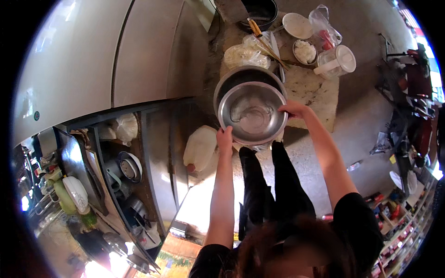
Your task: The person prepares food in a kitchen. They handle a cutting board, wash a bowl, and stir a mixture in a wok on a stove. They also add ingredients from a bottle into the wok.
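Note:
Both of my hands grip a round stainless steel basin (251, 129) by its rim. My left hand (225, 139) holds the near left edge, and my right hand (296, 108) has the right edge. Whether the swirl at the bottom is water or reflection, I cannot tell. Beyond it, partly covered, is a larger metal basin (225, 80). Clear plastic bags of pale noodle-like food (243, 57) lie just past that one. A long knife (282, 71) and thin sticks (273, 50) rest beside the bags.
On the low table (318, 97) stand a lidded plastic jug (336, 62), a bowl of white food (305, 52), a white bowl (297, 25) and a dark pan (266, 12). A plastic jerrycan (200, 147) is left of my legs, near an open cabinet (147, 153).

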A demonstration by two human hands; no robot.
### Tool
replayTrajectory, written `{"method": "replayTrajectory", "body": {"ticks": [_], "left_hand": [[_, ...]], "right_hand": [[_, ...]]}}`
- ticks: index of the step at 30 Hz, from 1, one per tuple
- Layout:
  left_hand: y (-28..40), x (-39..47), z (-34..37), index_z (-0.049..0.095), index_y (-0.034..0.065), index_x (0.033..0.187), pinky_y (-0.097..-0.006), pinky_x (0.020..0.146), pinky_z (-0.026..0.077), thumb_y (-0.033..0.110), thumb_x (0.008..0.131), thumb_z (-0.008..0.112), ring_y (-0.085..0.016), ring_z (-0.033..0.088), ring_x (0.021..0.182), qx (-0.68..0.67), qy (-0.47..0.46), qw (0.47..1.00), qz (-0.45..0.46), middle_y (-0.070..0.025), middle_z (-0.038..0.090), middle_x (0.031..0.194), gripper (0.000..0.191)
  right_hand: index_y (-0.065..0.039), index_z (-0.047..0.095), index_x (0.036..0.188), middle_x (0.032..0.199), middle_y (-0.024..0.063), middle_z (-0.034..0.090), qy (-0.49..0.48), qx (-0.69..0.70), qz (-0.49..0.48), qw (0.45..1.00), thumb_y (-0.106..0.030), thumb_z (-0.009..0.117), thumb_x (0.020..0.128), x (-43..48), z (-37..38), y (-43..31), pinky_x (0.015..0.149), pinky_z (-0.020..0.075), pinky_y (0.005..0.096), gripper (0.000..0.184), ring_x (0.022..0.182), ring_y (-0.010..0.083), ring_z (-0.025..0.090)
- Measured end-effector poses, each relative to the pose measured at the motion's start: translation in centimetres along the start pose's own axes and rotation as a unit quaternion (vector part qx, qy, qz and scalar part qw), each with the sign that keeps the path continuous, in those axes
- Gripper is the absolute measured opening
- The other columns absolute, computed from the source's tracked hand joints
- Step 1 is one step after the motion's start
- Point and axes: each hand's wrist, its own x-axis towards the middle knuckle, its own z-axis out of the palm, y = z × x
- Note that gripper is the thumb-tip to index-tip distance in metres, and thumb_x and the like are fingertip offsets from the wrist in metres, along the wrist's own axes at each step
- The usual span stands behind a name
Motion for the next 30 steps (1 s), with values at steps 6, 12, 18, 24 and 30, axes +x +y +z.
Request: {"method": "replayTrajectory", "body": {"ticks": [6,12,18,24,30], "left_hand": [[0.1,-2.0,4.8,0.060,0.0038,0.095,-0.0421,0.082,0.044,0.018,0.080,0.059,-0.033,0.055,0.093,0.228,-0.125,0.788,0.558,-0.0140,0.060,0.095,0.021],[-1.8,1.4,7.9,0.048,0.0052,0.124,-0.0433,0.099,0.034,0.034,0.086,0.052,-0.038,0.042,0.118,0.460,-0.156,0.759,0.434,-0.0202,0.047,0.126,0.048],[1.1,2.0,14.6,0.022,0.0055,0.142,-0.0462,0.109,0.020,0.031,0.087,0.051,-0.041,0.024,0.132,0.341,-0.122,0.827,0.431,-0.0229,0.019,0.146,0.067],[-0.7,0.2,14.5,0.032,0.0050,0.139,-0.0409,0.110,0.019,0.031,0.092,0.045,-0.037,0.022,0.134,0.174,-0.431,0.814,0.349,-0.0200,0.021,0.146,0.055],[-1.0,3.7,6.1,0.045,0.0137,0.133,-0.0372,0.111,0.019,0.042,0.093,0.039,-0.027,0.023,0.136,0.548,-0.410,0.597,0.419,-0.0053,0.033,0.144,0.050]], "right_hand": [[0.002,0.054,0.103,0.069,0.0078,0.060,0.085,-0.070,-0.103,0.989,-0.013,0.053,0.079,-3.3,-0.8,1.1,0.043,0.0485,0.0302,0.028,0.050,0.0161,0.058],[0.003,0.052,0.109,0.070,0.0116,0.061,0.172,-0.107,-0.121,0.972,-0.010,0.051,0.080,-5.7,1.7,-0.3,0.040,0.0481,0.0310,0.033,0.047,0.0170,0.058],[0.002,0.057,0.092,0.060,0.0068,0.056,0.169,0.031,-0.150,0.974,-0.010,0.050,0.078,-5.3,4.9,-0.3,0.038,0.0434,0.0273,0.019,0.045,0.0152,0.055],[0.006,0.049,0.103,0.071,0.0135,0.059,0.159,-0.041,-0.146,0.976,-0.011,0.053,0.081,-3.4,1.8,0.6,0.042,0.0468,0.0323,0.028,0.052,0.0200,0.059],[0.004,0.050,0.111,0.074,0.0157,0.062,0.195,-0.171,-0.113,0.959,-0.010,0.051,0.082,-6.3,1.3,-3.7,0.045,0.0490,0.0334,0.032,0.054,0.0223,0.061]]}}
